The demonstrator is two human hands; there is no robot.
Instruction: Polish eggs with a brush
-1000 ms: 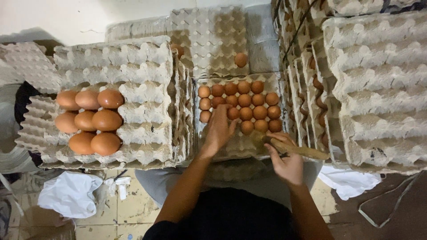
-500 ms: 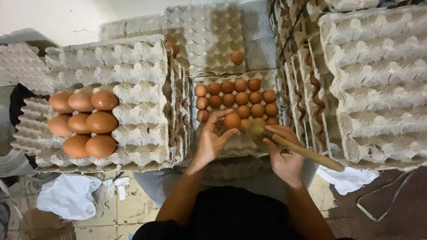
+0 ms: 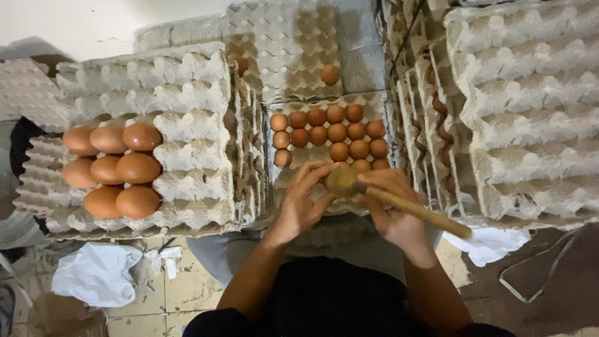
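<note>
Tray [image 3: 380, 100] holds brown eggs [image 3: 337, 132] beyond hands [image 3: 349, 200].

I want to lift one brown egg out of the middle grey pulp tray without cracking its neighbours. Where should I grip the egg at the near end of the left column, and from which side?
Grip that brown egg around its rounded top from straight above, fingertips on its left and near flanks. The cups there look empty, while eggs crowd its far side in the grey pulp tray.

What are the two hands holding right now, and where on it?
The right hand grips a wooden stick near its rounded head end. The left hand curls fingers at that head; what it holds cannot be told.
</note>
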